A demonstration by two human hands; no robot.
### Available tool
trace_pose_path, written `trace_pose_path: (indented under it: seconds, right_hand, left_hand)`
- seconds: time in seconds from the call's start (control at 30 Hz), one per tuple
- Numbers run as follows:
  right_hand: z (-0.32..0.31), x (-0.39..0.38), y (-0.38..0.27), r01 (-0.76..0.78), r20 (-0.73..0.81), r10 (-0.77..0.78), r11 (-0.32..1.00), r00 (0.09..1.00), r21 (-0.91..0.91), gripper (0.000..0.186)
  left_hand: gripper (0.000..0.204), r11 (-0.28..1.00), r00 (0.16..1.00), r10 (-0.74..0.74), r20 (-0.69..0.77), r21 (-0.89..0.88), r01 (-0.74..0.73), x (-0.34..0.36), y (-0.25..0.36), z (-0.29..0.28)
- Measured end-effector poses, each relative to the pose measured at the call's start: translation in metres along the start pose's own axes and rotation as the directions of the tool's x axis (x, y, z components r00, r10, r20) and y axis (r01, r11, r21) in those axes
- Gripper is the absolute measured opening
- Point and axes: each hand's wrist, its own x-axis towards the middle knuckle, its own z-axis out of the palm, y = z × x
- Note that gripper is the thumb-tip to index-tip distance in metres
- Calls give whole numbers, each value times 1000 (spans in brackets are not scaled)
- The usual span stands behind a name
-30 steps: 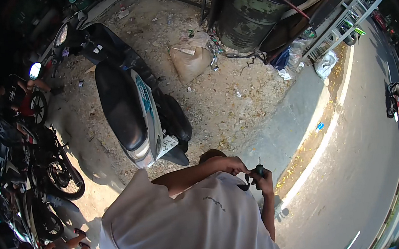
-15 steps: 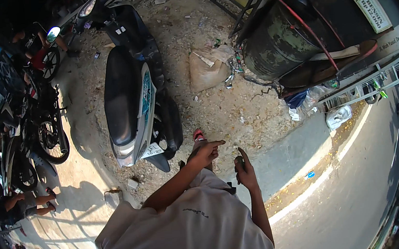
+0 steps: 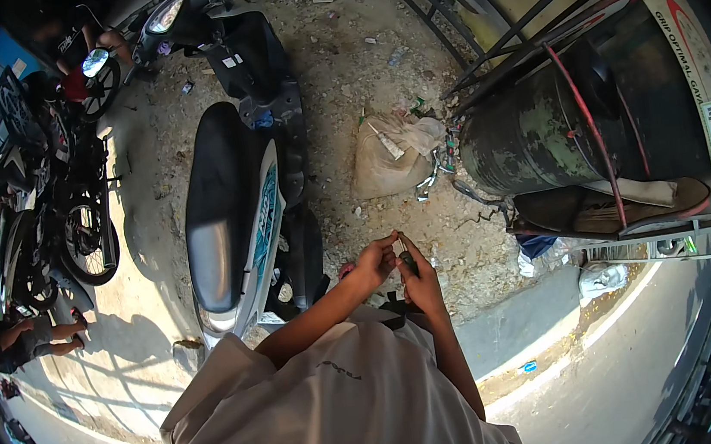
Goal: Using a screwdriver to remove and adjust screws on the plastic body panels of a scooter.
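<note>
My left hand (image 3: 377,259) is closed just left of my right hand, its fingertips touching near the top of a small tool; what they pinch is too small to make out. Wrapped around that tool's dark green handle (image 3: 409,260) is my right hand (image 3: 421,284), partly hiding it. Both hands are held together in front of my white shirt (image 3: 305,401). A scooter (image 3: 215,202) with a black seat and white side panel stands just ahead to the left.
Parked motorcycles (image 3: 68,209) line the left, with people (image 3: 13,340) among them. Gravel holds a beige sack (image 3: 381,176) and litter. An old drum (image 3: 521,144), red-railed frame and dark metal racks stand right. A road (image 3: 613,368) curves along the right.
My view has swung toward the drum and scooter. My left hand, apart from the right with a finger extended half a second ago, has come back against the tool in my right hand.
</note>
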Motion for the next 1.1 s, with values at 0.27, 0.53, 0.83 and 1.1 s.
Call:
trace_pose_path:
  seconds: [0.27,0.53,0.83,1.1]
  right_hand:
    - [-32,115,-26,-45,-12,46,996,999,76,49]
    - [-79,259,-64,213,228,-181,969,957,-126,55]
    - [-87,355,-146,16,611,-2,1000,792,-18,54]
    - [-29,413,-182,-94,733,55,996,678,12,53]
  left_hand:
    - [11,998,1000,-15,-9,-58,15,82,72,56]
    - [14,982,973,163,-161,-64,-175,152,139,117]
    - [29,806,732,466,-496,-103,-583,159,213,170]
    - [29,862,783,449,-430,-23,-507,160,281,133]
